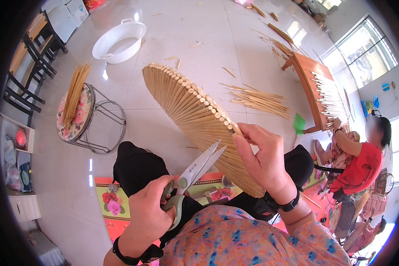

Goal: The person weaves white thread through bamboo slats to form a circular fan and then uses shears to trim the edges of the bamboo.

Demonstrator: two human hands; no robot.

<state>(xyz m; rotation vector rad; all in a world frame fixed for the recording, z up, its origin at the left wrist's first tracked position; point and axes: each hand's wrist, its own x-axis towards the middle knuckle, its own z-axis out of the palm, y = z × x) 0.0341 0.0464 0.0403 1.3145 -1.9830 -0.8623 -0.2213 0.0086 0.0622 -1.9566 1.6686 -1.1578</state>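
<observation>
My left hand (153,201) is closed around the green handles of a pair of scissors (193,170). Their metal blades are slightly apart and point at the near edge of a straw mat (186,106). The mat is a fan-shaped piece of dry tan stalks bound side by side, with cut round ends along its upper rim. My right hand (264,155) pinches the mat's right edge, thumb on the near face, and holds it tilted above my lap. How the stalks are bound cannot be made out.
A round floral stool (85,116) at left bears a stalk bundle (76,91). Behind it stands a white basin (119,42). Loose stalks (259,99) lie on the tiled floor. At right a person in red (359,164) sits by a wooden bench (306,77) with pale sticks.
</observation>
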